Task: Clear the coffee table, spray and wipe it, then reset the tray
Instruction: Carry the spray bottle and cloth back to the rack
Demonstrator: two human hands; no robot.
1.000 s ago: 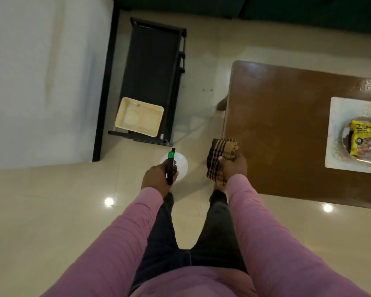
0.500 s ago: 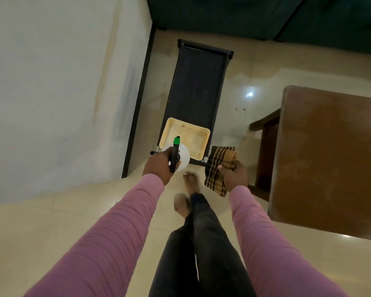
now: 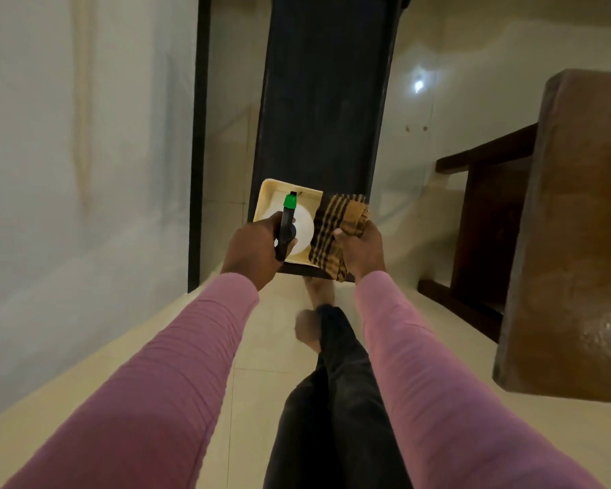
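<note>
A pale wall fills the left side. The left hand is curled round the black head of the spray bottle, gripping it. The head's long axis runs away from the person, its green nozzle pointing toward the far side. The round white body hangs below the head, over the cream tray. The tray lies at the near end of a dark stand. Just beside the bottle, the right hand clutches a bunched brown checked cloth that covers the tray's right edge. Both hands are out in front in pink sleeves, level with each other. The brown tabletop stands well apart on the right.
</note>
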